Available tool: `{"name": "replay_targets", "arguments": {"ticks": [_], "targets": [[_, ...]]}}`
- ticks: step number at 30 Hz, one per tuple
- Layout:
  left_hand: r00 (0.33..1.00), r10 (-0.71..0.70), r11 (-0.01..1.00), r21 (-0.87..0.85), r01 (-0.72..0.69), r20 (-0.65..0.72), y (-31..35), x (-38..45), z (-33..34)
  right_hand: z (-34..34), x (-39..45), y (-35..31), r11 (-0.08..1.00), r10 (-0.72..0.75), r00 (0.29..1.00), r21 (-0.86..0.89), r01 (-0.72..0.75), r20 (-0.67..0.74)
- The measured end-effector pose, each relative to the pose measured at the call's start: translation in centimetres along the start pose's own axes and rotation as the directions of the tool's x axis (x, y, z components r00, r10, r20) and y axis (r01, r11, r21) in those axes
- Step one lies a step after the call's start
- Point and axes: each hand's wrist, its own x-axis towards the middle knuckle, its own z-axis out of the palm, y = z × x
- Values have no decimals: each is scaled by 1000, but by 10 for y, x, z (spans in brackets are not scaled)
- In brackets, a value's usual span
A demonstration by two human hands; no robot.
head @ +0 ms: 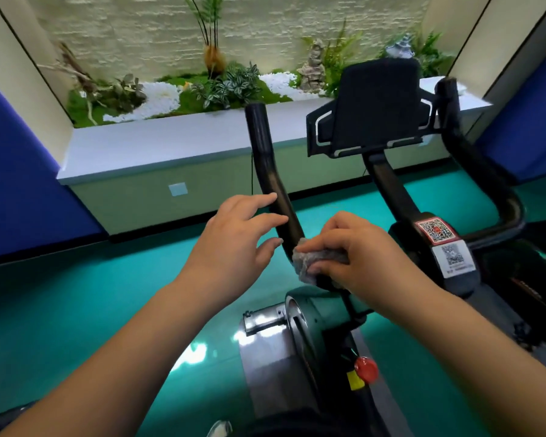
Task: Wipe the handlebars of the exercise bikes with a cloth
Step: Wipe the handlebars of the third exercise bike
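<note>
Fingers of the right hand (356, 247) curled around the grey cloth (312, 261) on the left handlebar's (273, 184) low bend at frame centre, while the left hand (234, 238) hovered spread; wrapping fully and sliding upward would probably clean best.

we see a bright, evenly lit indoor view. white glare patches shine on the glossy teal floor (199, 351), and the planter wall (265, 29) glows under light from above. wide-angle distortion bends straight edges near the corners. detail looks soft and slightly smeared throughout.
</note>
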Motion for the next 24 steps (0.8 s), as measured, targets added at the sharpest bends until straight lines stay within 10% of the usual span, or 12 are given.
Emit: {"name": "replay_targets", "arguments": {"ticks": [14, 19, 24], "targets": [[1000, 1, 1000, -2, -1, 10, 14, 7, 2, 12, -43, 0, 979, 87, 942, -147, -141, -325], [1000, -8, 999, -33, 9, 21, 14, 6, 2, 2, -62, 12, 935, 322, 812, 33, -352, -487], [1000, -2, 999, -34, 3, 17, 17, 6, 5, 36, -48, -13, 970, 218, 838, 16, -242, -500]]}}
